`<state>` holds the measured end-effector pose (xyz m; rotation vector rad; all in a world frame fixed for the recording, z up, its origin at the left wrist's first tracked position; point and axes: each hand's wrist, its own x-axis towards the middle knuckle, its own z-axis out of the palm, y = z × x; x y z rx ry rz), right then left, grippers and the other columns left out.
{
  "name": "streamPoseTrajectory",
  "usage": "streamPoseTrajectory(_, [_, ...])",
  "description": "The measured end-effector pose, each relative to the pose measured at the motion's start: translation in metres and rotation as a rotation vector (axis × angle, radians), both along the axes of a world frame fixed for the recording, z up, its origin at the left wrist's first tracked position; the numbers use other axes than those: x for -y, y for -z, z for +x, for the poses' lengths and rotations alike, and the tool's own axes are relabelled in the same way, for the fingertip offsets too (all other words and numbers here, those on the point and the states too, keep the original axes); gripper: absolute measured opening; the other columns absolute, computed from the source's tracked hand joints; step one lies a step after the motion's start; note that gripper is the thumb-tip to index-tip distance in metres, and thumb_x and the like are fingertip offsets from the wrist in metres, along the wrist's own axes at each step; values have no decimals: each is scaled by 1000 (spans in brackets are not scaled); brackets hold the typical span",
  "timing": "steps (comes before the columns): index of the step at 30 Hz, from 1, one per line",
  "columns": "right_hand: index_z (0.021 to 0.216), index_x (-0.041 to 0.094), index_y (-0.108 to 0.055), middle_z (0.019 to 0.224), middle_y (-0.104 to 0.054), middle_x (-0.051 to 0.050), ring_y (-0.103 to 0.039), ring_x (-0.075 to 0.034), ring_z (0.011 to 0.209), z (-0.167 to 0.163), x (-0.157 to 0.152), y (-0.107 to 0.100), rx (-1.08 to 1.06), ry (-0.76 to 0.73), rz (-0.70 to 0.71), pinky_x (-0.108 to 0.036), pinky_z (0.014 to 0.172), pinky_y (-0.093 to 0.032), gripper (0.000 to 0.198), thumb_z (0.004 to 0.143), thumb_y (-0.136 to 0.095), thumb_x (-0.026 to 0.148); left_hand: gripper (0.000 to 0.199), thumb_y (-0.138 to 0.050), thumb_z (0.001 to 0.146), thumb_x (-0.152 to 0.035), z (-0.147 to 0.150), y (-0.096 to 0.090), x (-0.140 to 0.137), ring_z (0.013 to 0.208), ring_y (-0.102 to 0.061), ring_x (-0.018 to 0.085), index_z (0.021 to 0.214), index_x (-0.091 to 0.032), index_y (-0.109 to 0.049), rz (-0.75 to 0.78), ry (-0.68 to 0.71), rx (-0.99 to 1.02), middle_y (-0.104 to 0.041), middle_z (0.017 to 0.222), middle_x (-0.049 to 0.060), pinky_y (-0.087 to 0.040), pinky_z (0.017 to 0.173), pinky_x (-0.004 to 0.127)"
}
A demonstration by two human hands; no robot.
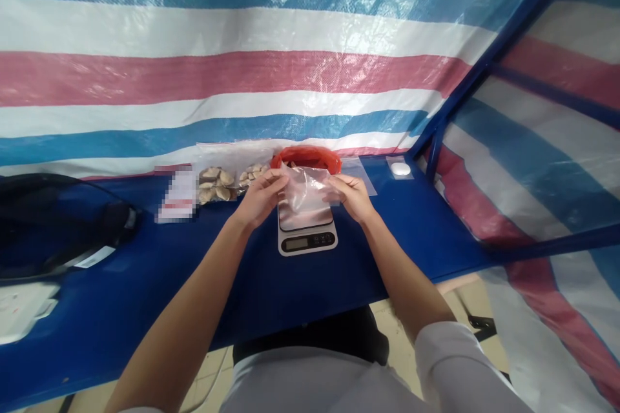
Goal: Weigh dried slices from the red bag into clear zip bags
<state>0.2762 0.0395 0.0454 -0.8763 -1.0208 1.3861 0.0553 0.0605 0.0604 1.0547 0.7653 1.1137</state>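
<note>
My left hand [264,197] and my right hand [354,197] are both closed on a clear plastic bag [306,190], one at each side. The bag looks empty and hangs over a white kitchen scale [307,242] with a shiny weighing plate and a dark display strip. Just behind the bag sits a red plastic bag [310,156], its mouth spread wide, with pale pieces partly visible inside. Left of my left hand lie clear bags of beige, shell-like pieces [216,185], whose exact kind I cannot tell.
A blue table [194,284] runs along a striped tarp wall [217,71]. Another clear bag [365,174] lies to the right, then a small bag with a white oval object [400,169]. Black straps [111,232] and a white box [24,310] are at left; a blue frame [436,142] stands right.
</note>
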Motion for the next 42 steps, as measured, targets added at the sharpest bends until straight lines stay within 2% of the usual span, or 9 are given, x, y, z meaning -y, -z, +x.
streamPoseTrajectory(5, [94, 20, -79, 88, -78, -6, -75, -21, 81, 2, -7, -6, 86, -104, 6, -28, 61, -61, 54, 73, -73, 69, 36, -85, 69, -48, -22, -14, -12, 59, -56, 11, 82, -19, -70, 168, -69, -270, -67, 72, 0, -44, 55, 23])
streamPoseTrajectory(9, [110, 21, -76, 99, -79, -9, -76, -20, 85, -8, -16, -22, 262, -239, -13, -23, 58, -59, 53, 87, -61, 67, 35, -79, 75, -47, -37, -31, -20, 56, -52, 11, 93, -18, -73, 272, -27, -506, -66, 70, 0, -39, 52, 23])
streamPoseTrajectory(14, [107, 21, -76, 104, -77, -7, -76, -19, 85, -29, -32, -36, 415, -289, 22, -20, 56, -59, 41, 87, -69, 56, 36, -73, 79, -47, -42, -51, -27, 51, -45, 10, 98, -17, -75, 342, 89, -724, -62, 62, -1, -32, 48, 23])
streamPoseTrajectory(17, [102, 20, -78, 94, -76, -5, -73, -16, 78, -38, -43, -40, 465, -261, 57, -20, 54, -59, 36, 83, -73, 51, 33, -72, 78, -46, -40, -56, -31, 49, -41, 9, 97, -19, -77, 349, 114, -783, -59, 59, -2, -28, 46, 23])
streamPoseTrajectory(22, [95, 18, -79, 82, -75, -3, -70, -14, 71, -40, -60, -36, 417, -247, 126, -21, 53, -58, 34, 76, -79, 47, 35, -74, 76, -49, -40, -48, -39, 48, -40, 9, 97, -22, -79, 312, 98, -771, -62, 62, -1, -28, 44, 22])
streamPoseTrajectory(29, [94, 18, -77, 82, -78, -5, -74, -19, 78, -31, -76, -23, 320, -143, 75, -24, 55, -59, 38, 74, -80, 50, 37, -84, 70, -50, -47, -19, -46, 55, -53, 11, 92, -21, -78, 141, 51, -556, -67, 68, 2, -45, 52, 24])
streamPoseTrajectory(34, [86, 17, -76, 83, -77, -6, -73, -19, 76, -28, -76, -27, 389, -187, 28, -25, 57, -59, 39, 74, -79, 54, 38, -88, 65, -47, -47, -9, -50, 56, -55, 11, 83, -16, -76, 92, -58, -435, -68, 69, 1, -46, 55, 25])
streamPoseTrajectory(39, [84, 17, -77, 78, -73, -3, -68, -15, 68, -25, -73, -34, 457, -221, 47, -25, 57, -58, 43, 77, -73, 60, 27, -83, 73, -42, -46, -16, -51, 60, -58, 14, 82, -16, -78, 167, 108, -535, -70, 69, 4, -46, 56, 27])
streamPoseTrajectory(42, [83, 16, -78, 71, -68, -1, -62, -12, 62, -26, -70, -37, 542, -269, 86, -23, 54, -53, 41, 76, -75, 56, 20, -81, 76, -34, -40, -19, -49, 60, -59, 16, 81, -15, -78, 156, 127, -559, -69, 67, 4, -46, 58, 28])
